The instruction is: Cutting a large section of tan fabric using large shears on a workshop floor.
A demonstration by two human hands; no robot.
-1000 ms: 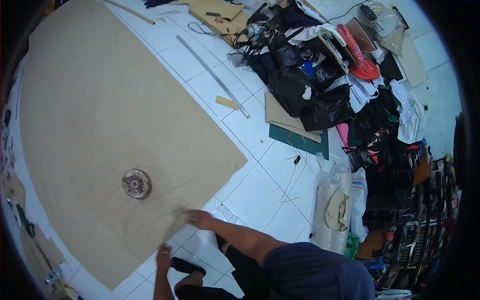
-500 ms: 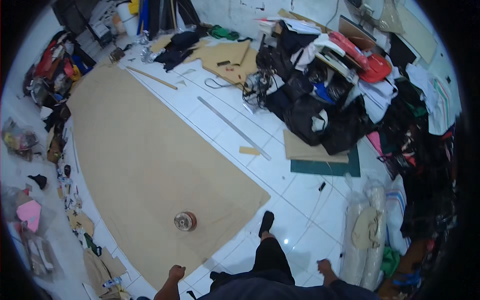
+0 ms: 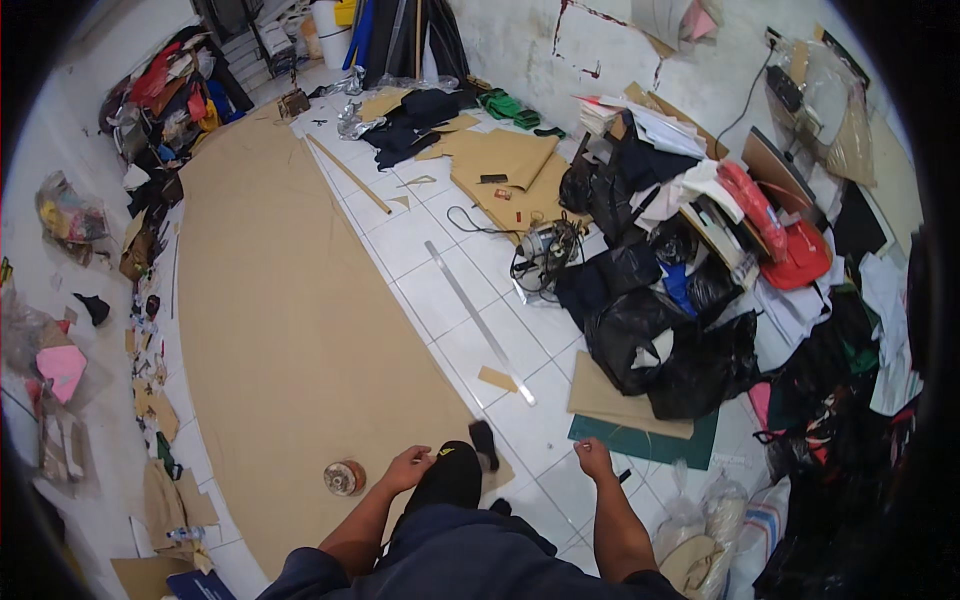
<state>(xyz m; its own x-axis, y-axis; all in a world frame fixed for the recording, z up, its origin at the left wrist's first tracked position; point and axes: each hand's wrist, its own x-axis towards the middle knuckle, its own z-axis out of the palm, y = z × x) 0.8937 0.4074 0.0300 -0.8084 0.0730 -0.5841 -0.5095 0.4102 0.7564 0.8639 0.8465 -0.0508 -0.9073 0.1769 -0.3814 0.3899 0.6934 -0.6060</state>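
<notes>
Hovering left hand (image 3: 407, 468) loosely curled, empty, over brown cardboard sheet (image 3: 290, 330) | tape roll (image 3: 344, 478) lies just beside it on sheet | right hand (image 3: 593, 459) half-closed above white tiles, grip unclear

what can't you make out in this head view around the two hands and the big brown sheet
- Left hand: grip unclear; fingers too small, against the black-clad knee.
- Right hand: loosely curled over the white tiled floor; any pinched item too small to tell.
- Small round metal roll: its kind is too small to tell.
- Large brown cardboard sheet: near corner hidden by the person's leg.
</notes>
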